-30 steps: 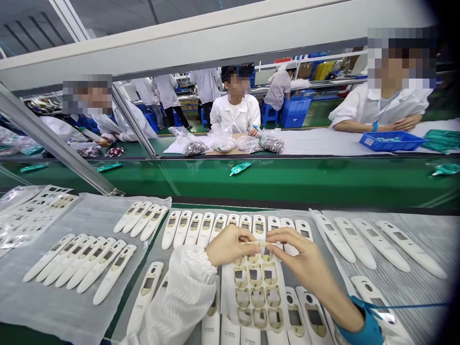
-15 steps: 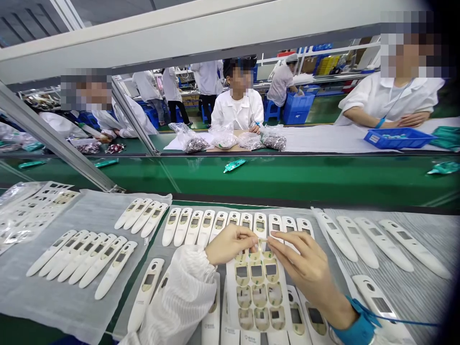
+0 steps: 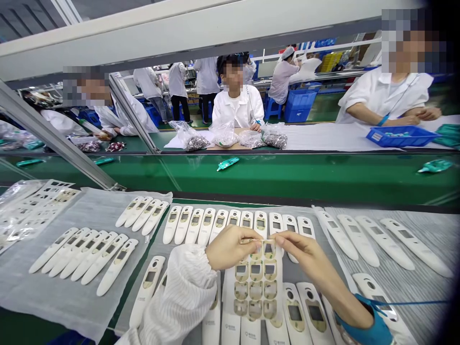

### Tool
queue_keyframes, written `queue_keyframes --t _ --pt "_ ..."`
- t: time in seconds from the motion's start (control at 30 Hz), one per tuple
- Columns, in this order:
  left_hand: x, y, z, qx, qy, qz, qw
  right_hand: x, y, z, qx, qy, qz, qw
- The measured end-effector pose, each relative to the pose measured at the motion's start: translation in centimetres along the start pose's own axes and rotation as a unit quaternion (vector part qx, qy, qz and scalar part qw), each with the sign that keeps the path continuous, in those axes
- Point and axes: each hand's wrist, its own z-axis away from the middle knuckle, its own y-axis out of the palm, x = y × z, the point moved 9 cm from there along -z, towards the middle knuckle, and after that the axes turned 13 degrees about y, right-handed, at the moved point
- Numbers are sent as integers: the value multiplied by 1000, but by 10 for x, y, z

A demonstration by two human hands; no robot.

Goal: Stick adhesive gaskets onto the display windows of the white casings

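A sheet of clear-and-cream adhesive stickers [image 3: 256, 291], set in rows of rounded shapes with window cut-outs, hangs over the white casings. My left hand [image 3: 230, 247] pinches its top edge between thumb and fingers. At the top right corner, the thumb and fingers of my right hand [image 3: 302, 249] are also closed on the sheet. Under and around it lie long white plastic casings [image 3: 295, 311] with small display windows, some partly hidden by the sheet and my sleeve. Behind my hands runs a row of similar casings [image 3: 195, 225].
More casings lie on the left liner [image 3: 86, 251] and the right liner [image 3: 406, 235]. Used-looking sticker sheets [image 3: 39, 206] rest far left. Beyond is a green conveyor [image 3: 179, 172] carrying teal parts [image 3: 227, 164]. A metal post [image 3: 57, 134] slants at left; co-workers sit opposite.
My right hand's fingers, earlier extended near the sheet's top, now pinch its top right corner. The sheet has shifted slightly up and left. The teal parts on the conveyor have moved left.
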Motion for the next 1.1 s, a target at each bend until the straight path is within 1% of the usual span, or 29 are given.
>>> queue_keyframes --t 0.07,0.13,0.2,0.27,0.4,0.5,0.57,0.73,0.97,1.03,1.1 --pt "1 0 0 1 -7 5 1000 4 -8 3 -58 -45 31 997" --pt "1 0 0 -1 -6 5 1000 16 -11 11 -108 -125 79 983" --pt "0 -1 0 -1 -4 3 1000 30 -10 22 -133 -213 126 960" --pt "-1 -2 1 0 -3 2 1000 41 -8 31 -149 -274 158 937" --pt "-2 -3 2 -6 -6 7 1000 54 -4 45 -193 -342 219 893" --pt "-3 -2 3 -13 -14 44 999 60 0 56 -233 -388 273 849" --pt "-3 -1 3 -16 -20 72 997 61 2 60 -248 -404 292 831" --pt "0 0 2 -19 -35 103 994 61 5 66 -250 -427 301 815" --pt "10 7 3 -4 -73 112 991 54 11 68 -221 -445 323 805" --pt "15 6 2 -1 -78 103 992 53 14 70 -203 -452 314 810" --pt "21 6 2 8 -83 93 992 52 16 70 -166 -441 291 832"
